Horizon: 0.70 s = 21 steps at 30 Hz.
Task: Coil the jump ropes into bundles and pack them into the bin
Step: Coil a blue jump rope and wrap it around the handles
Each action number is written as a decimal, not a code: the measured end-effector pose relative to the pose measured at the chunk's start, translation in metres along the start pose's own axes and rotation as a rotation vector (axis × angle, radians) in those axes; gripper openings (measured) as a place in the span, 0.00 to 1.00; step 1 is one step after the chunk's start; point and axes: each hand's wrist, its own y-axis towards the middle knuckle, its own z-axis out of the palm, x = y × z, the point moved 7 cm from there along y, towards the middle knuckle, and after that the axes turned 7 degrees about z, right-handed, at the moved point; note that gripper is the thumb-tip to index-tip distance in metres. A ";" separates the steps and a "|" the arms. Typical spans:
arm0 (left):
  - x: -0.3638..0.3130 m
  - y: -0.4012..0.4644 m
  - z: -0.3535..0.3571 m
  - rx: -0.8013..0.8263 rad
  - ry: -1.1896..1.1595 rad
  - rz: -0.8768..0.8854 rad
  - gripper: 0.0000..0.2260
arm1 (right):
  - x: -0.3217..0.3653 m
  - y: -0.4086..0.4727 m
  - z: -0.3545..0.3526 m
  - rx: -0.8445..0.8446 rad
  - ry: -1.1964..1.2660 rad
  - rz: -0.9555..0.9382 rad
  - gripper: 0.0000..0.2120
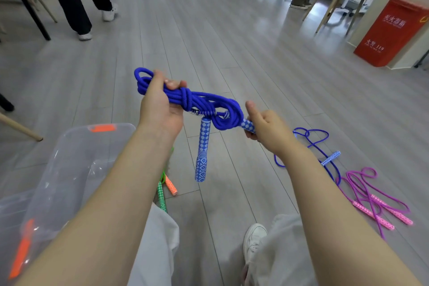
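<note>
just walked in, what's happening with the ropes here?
A person is bundling a blue braided jump rope in mid-air. The left hand grips the coiled end; the right hand grips one blue-and-white patterned handle, while the other handle dangles. The clear plastic bin sits on the floor at the left. A second blue rope and a purple rope with pink handles lie uncoiled on the right.
</note>
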 end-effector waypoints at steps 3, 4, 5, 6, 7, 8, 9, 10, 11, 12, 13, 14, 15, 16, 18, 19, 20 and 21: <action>-0.006 0.000 -0.004 -0.022 -0.034 -0.011 0.17 | 0.003 0.001 -0.001 -0.035 -0.109 -0.024 0.31; -0.008 0.000 -0.005 -0.029 -0.038 -0.004 0.17 | 0.004 0.001 -0.001 -0.050 -0.127 -0.024 0.31; -0.010 0.000 -0.005 -0.036 -0.042 0.004 0.17 | 0.003 0.001 -0.002 -0.063 -0.136 -0.023 0.30; -0.011 0.000 -0.006 -0.042 -0.042 0.011 0.17 | 0.001 0.002 -0.003 -0.071 -0.137 -0.020 0.29; -0.012 -0.002 -0.005 -0.045 -0.037 0.015 0.18 | 0.000 0.003 -0.005 -0.076 -0.133 -0.015 0.29; -0.013 -0.003 -0.005 -0.044 -0.031 0.019 0.18 | -0.002 0.003 -0.007 -0.081 -0.128 -0.011 0.28; -0.013 -0.005 -0.004 -0.045 -0.028 0.024 0.18 | -0.003 0.003 -0.008 -0.085 -0.125 -0.009 0.27; -0.014 -0.006 -0.004 -0.050 -0.030 0.028 0.18 | -0.004 0.003 -0.009 -0.086 -0.125 -0.003 0.27; -0.014 -0.007 -0.004 -0.059 -0.039 0.032 0.18 | -0.005 0.003 -0.009 -0.088 -0.127 0.004 0.27; -0.014 -0.007 -0.006 -0.074 -0.049 0.033 0.17 | -0.007 0.004 -0.010 -0.091 -0.129 0.015 0.27; -0.013 -0.006 -0.008 -0.089 -0.055 0.030 0.17 | -0.009 0.004 -0.011 -0.094 -0.132 0.026 0.27; -0.011 -0.005 -0.011 -0.099 -0.051 0.021 0.17 | -0.010 0.004 -0.011 -0.093 -0.140 0.032 0.27; -0.010 -0.003 -0.013 -0.101 -0.036 0.012 0.17 | -0.010 0.005 -0.009 -0.090 -0.155 0.033 0.27; -0.008 -0.001 -0.015 -0.101 -0.014 0.002 0.17 | -0.010 0.004 -0.007 -0.083 -0.172 0.029 0.27; -0.005 0.003 -0.020 -0.112 0.028 -0.016 0.17 | -0.012 0.005 -0.003 -0.060 -0.181 0.033 0.26; -0.002 0.004 -0.022 -0.123 0.044 -0.022 0.17 | -0.014 0.005 0.000 -0.043 -0.168 0.046 0.26; 0.001 0.004 -0.024 -0.133 0.063 -0.021 0.17 | -0.016 0.006 0.002 -0.023 -0.160 0.067 0.25; 0.005 0.004 -0.024 -0.140 0.087 -0.012 0.17 | -0.019 0.007 0.006 -0.001 -0.167 0.086 0.25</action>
